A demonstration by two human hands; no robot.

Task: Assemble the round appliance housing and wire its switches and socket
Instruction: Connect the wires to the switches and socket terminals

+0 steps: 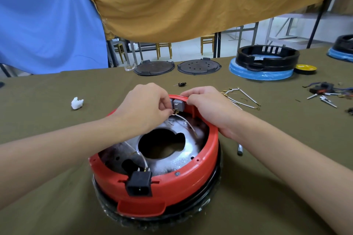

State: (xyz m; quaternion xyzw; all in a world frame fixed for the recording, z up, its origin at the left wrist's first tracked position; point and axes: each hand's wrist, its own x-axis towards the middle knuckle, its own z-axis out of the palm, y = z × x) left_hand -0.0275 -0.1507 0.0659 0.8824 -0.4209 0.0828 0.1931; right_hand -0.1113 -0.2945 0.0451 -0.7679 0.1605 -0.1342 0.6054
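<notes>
The red round housing [172,183] sits on the green table [47,120], close to the person. A black socket [139,183] is stuck in its near wall, with a white wire [142,158] going to it. A gray switch [178,104] sits in the far wall. The left hand [145,108] pinches a wire end just under the switch. The right hand [208,107] holds the far rim, fingers curled on it. Loose wires [242,99] lie near on the right.
</notes>
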